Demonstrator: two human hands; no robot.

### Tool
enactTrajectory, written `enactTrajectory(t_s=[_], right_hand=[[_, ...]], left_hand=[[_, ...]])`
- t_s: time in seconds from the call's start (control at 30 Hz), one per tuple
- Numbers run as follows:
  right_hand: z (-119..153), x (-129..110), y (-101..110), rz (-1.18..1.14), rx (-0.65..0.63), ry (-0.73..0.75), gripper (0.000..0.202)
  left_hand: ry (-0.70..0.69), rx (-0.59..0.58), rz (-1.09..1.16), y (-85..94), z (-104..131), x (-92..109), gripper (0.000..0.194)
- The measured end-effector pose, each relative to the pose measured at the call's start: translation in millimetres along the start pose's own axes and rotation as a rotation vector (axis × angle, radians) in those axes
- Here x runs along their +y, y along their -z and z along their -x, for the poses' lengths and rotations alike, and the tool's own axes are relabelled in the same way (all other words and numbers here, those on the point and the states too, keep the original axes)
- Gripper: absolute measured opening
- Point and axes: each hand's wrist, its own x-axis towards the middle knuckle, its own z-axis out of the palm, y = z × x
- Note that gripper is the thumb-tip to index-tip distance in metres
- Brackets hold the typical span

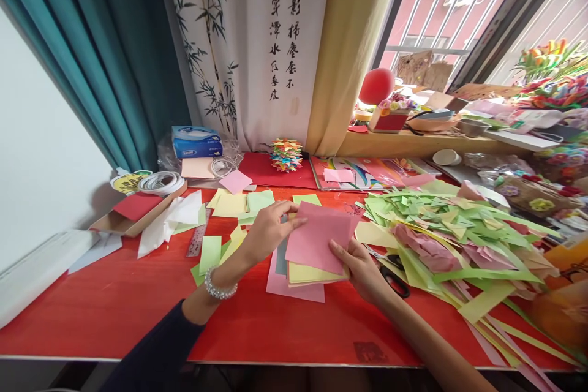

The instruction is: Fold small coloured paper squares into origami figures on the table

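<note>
Both hands hold a stack of square paper sheets above the red table, a pink sheet on top and yellow ones showing below. My left hand, with a beaded bracelet on the wrist, grips the stack's upper left corner. My right hand pinches the right edge, thumb on the pink sheet. Beneath the stack lie a larger pink sheet and a grey piece. Just right of my right hand are black-handled scissors, partly covered by paper strips. Green sheets lie near my left forearm.
A heap of green, yellow and pink paper scraps spreads over the right side. A clear ruler, a cardboard tray and a blue tissue box are at left. A folded-paper ball stands at the back.
</note>
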Motion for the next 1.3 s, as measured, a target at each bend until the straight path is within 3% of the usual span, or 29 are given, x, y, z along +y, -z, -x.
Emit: enactTrajectory(t_s=[0.2,0.37,0.47,0.6,0.67,0.77,0.87,0.93,1.0,1.07,1.2,1.3], right_hand=[[0.5,2.6,-0.2,0.006,-0.047,-0.038,0.040],[9.1,-7.4,0.3,-0.009,0.068,-0.030,0.030],[26.8,-17.1,12.3,-0.051,0.225,-0.025,0.019],[60.4,-15.5,36.3,-0.176,0.373,-0.041,0.019],[75.5,-7.1,44.2,-0.243,0.419,-0.041,0.022],[90.8,8.3,44.8,-0.291,0.406,-0.083,0.024],[97.8,17.1,34.6,-0.296,0.323,-0.129,0.026],[100.5,16.3,26.0,-0.284,0.278,-0.144,0.025],[103.7,11.3,18.8,-0.246,0.271,-0.149,0.023],[107.6,5.0,14.1,-0.180,0.291,-0.135,0.022],[114.0,-1.8,10.6,-0.064,0.286,-0.088,0.025],[113.7,-0.6,7.1,-0.012,0.257,-0.068,0.026]], left_hand=[[-0.008,0.158,0.051,-5.6,-2.8,-6.1,0.020],[0.029,0.175,0.010,1.8,-7.5,-2.6,0.031],[0.075,-0.019,-0.150,2.4,15.5,-2.5,0.039],[-0.105,-0.426,-0.415,-14.1,81.4,-12.5,0.051],[-0.117,-0.480,-0.438,-22.8,110.7,-14.6,0.059],[0.043,-0.382,-0.276,-28.4,128.7,-4.4,0.057],[0.349,-0.234,0.172,-31.8,119.6,15.8,0.057],[0.466,-0.273,0.513,-37.2,109.4,26.8,0.065],[0.483,-0.254,0.678,-43.8,102.6,33.1,0.068],[0.435,-0.160,0.652,-47.9,100.3,35.6,0.063],[0.336,-0.064,0.333,-41.2,95.1,40.2,0.044],[0.161,0.008,0.182,-32.8,77.8,48.3,0.035]])
